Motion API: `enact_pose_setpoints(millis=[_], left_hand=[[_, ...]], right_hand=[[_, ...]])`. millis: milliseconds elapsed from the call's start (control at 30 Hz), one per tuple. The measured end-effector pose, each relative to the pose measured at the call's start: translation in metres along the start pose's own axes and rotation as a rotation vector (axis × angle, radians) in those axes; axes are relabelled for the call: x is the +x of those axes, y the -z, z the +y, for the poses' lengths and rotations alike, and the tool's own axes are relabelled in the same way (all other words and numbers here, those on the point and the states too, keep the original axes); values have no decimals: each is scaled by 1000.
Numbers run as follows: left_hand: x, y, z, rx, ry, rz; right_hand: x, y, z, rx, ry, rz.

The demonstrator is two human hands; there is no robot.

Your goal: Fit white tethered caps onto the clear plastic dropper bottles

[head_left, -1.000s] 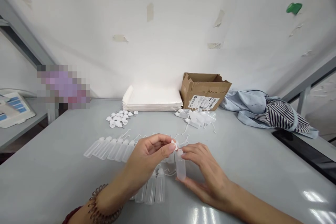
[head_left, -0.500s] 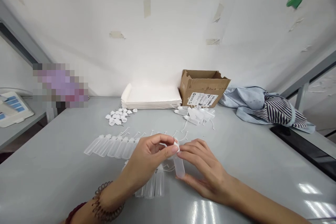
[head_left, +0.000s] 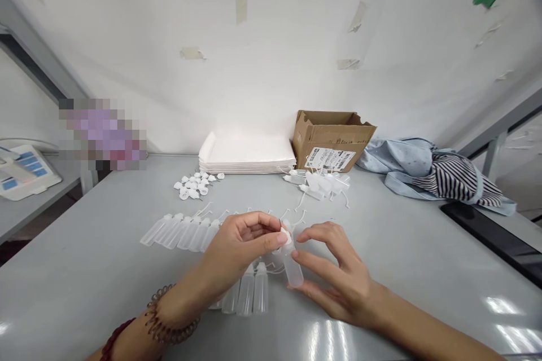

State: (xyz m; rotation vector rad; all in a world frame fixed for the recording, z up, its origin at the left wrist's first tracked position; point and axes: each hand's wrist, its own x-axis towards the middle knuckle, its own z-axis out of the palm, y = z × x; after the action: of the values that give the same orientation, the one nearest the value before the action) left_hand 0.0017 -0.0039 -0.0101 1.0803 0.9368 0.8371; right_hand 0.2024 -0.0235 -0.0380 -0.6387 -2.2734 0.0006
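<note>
A small translucent squeeze bottle point(head_left: 293, 268) with a white cap point(head_left: 285, 235) and a thin dark needle tip is tilted above the table. My left hand point(head_left: 249, 242) pinches the cap between thumb and fingers. Around the bottle's body is my right hand point(head_left: 339, 273), its thumb near the base, a fingertip at the side and the index finger lifted off. Similar bottles point(head_left: 254, 290) lie under and beside my left hand, partly hidden by it. More bottles point(head_left: 184, 231) form a row further left, white straps sticking out at their tops.
Loose white caps point(head_left: 195, 184) are heaped at the back left. Loose bottles point(head_left: 319, 183) lie before an open cardboard box point(head_left: 332, 138). Beside the box is a stack of white envelopes point(head_left: 248, 155). At right are a cloth bag point(head_left: 398, 161) and a black phone-like slab point(head_left: 486, 242).
My right index finger has lifted away from the cap and the right fingers have spread. My left hand still pinches the cap. The whole view has shifted slightly.
</note>
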Motion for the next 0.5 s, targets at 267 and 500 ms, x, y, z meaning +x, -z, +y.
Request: enact_pose_setpoints(millis=[267,500], left_hand=[[-1,2,1,-14,-17,51],[-1,4,0,-21,-61,115]], right_hand=[[-1,2,-1,-54,54,69],[-6,0,2,31,-21,86]])
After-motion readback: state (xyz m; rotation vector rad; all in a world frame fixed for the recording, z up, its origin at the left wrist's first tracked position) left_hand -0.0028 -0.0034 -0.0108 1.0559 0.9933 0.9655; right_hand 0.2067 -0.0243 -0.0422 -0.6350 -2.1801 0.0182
